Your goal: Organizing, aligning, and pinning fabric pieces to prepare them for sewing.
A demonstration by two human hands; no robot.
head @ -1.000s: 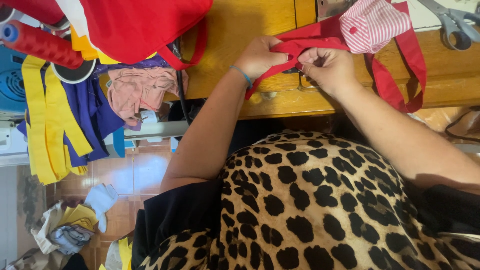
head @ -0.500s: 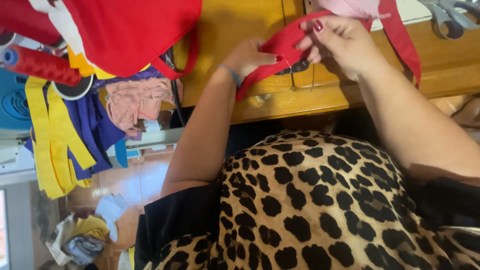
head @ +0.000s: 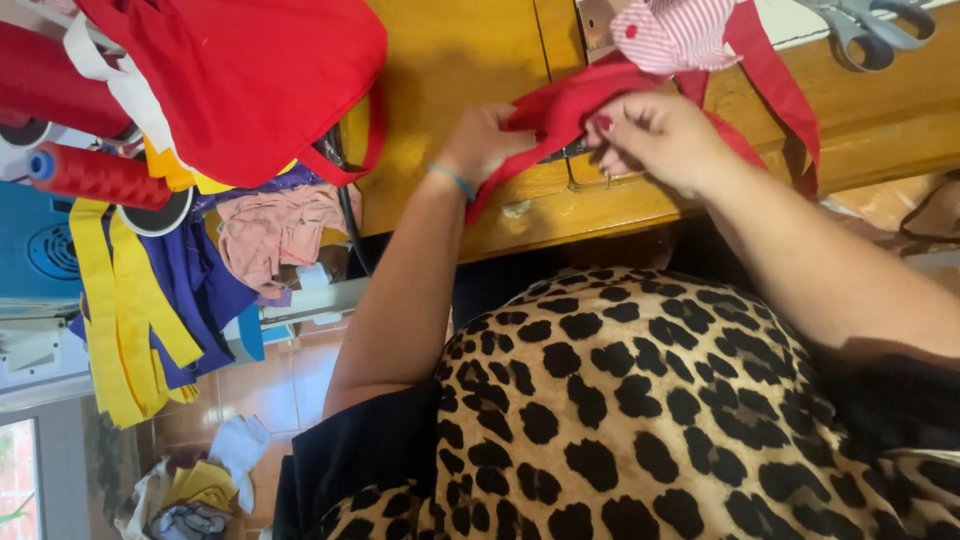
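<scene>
Between both hands, apparently pinched by each, a red fabric strip.

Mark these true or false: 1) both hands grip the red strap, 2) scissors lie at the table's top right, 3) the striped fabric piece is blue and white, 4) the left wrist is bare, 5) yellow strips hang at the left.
1. True: the left hand and right hand both pinch the red strap.
2. True: grey scissors lie at the top right of the wooden table.
3. False: the striped fabric piece is red and white.
4. False: the left wrist wears a thin blue bracelet.
5. True: yellow strips hang at the left, beside purple cloth.
</scene>
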